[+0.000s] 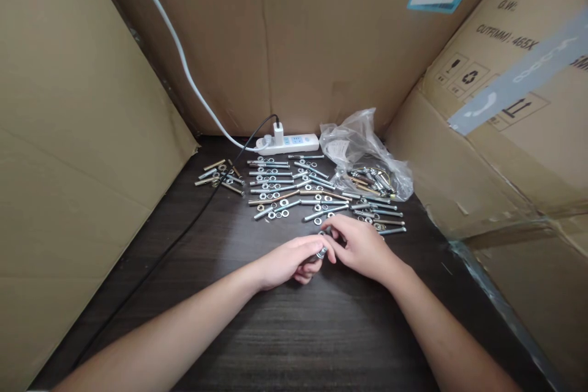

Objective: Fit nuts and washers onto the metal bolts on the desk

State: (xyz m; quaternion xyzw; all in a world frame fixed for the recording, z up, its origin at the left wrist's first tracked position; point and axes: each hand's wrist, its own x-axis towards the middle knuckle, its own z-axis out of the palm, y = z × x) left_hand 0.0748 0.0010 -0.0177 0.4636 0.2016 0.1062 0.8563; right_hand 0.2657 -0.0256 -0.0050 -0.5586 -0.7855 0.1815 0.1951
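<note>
My left hand (294, 260) is closed around a metal bolt (321, 252), whose end with a ring-shaped piece shows beside the thumb; my fingers hide the rest. Close by on the right, my right hand (361, 245) has its fingers bent together in a pinch. A small metal ring-like piece (321, 233) shows at those fingertips; whether it is a nut or a washer I cannot tell. Just beyond both hands lie rows of long bolts (275, 191) with nuts and washers (278, 214) among them.
A looser group of bolts and washers (219, 174) lies at the left. Behind stand a white power strip (298, 143) and a clear plastic bag (353, 141) with more hardware. A black cable (184, 229) crosses the dark table (294, 337). Cardboard walls (220, 43) surround three sides.
</note>
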